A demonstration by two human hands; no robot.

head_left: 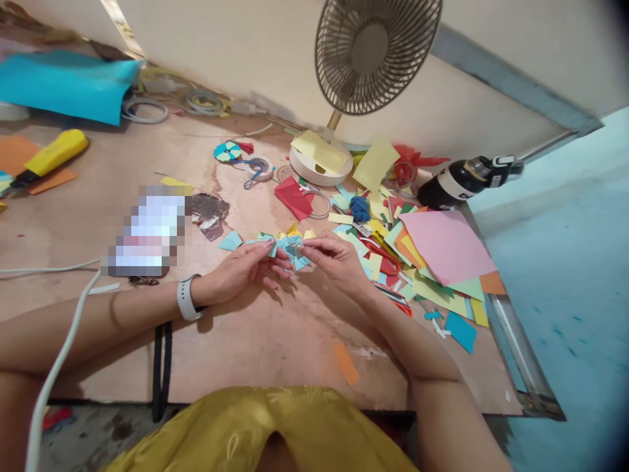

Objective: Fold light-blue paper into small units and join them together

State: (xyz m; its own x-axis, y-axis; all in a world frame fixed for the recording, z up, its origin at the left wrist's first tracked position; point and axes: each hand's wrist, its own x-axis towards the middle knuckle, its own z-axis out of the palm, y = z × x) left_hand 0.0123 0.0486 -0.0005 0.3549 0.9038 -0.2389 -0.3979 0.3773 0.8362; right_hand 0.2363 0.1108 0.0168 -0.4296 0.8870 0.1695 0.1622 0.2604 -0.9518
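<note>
Near the middle of the table, both hands hold a small light-blue folded paper piece (291,248). My left hand (253,262) pinches its left side between thumb and index finger, the other fingers loosely spread below. On its right side my right hand (334,257) grips it with thumb and fingertips. The fingers partly cover the piece, so its full shape is hidden. Just behind it lie yellow folded paper bits (293,229). A loose light-blue paper piece (230,240) rests left of the left hand's fingertips.
Paper scraps, scissors (381,255) and pink sheets (445,242) pile up on the right. A fan (322,160) stands at the back, with a black bottle (455,183) to its right. Left are a phone (147,229), its white cable (63,367) and a yellow-handled tool (59,152).
</note>
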